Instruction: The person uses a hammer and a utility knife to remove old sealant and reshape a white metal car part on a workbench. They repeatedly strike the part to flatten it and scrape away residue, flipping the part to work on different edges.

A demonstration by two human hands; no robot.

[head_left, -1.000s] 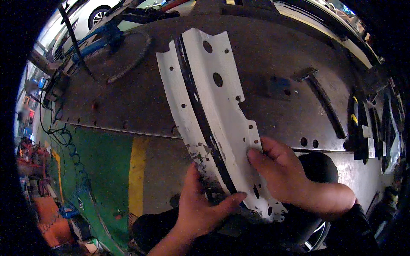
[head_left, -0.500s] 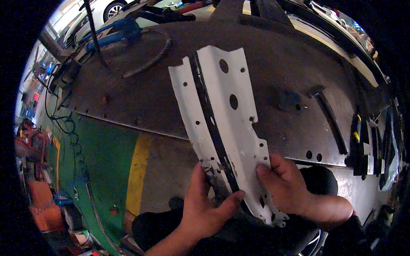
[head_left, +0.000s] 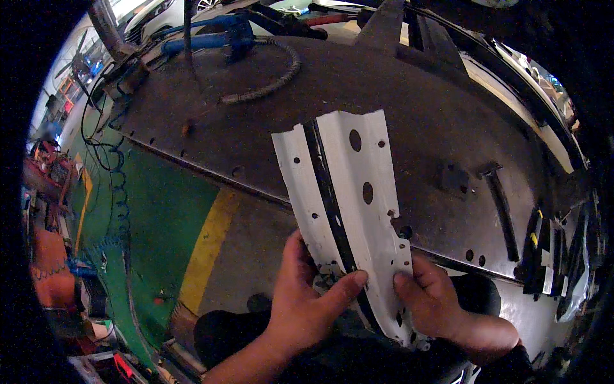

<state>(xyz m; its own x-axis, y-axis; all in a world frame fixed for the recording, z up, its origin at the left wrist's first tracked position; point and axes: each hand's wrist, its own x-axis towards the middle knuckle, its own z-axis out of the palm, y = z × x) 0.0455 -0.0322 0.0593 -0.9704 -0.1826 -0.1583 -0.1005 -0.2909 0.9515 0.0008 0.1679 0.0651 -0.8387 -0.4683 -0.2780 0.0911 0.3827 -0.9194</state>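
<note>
Between both hands I hold a long white sheet-metal panel [head_left: 348,211], bent lengthwise, with a dark strip down it and several holes. Its wide end points away from me, over the edge of the dark metal table. My left hand [head_left: 313,291] grips the left edge near the narrow end, thumb lying on the face. On the right edge, my right hand [head_left: 435,297] pinches the panel between thumb and fingers. The fingertips behind the panel are hidden. A small cluttered bit of metal shows at its lower left edge beside my left hand.
The dark metal table [head_left: 217,141] carries a hammer [head_left: 502,208] on the right and a blue tool [head_left: 211,38] with a ribbed hose [head_left: 288,73] at the far left. Dark trim pieces [head_left: 553,249] stand at the right. A coiled cable [head_left: 117,179] hangs over the green floor [head_left: 166,192].
The view has shifted, so the table and hammer sit lower and farther right. The panel appears slightly lower and more foreshortened, with both hands still gripping it.
</note>
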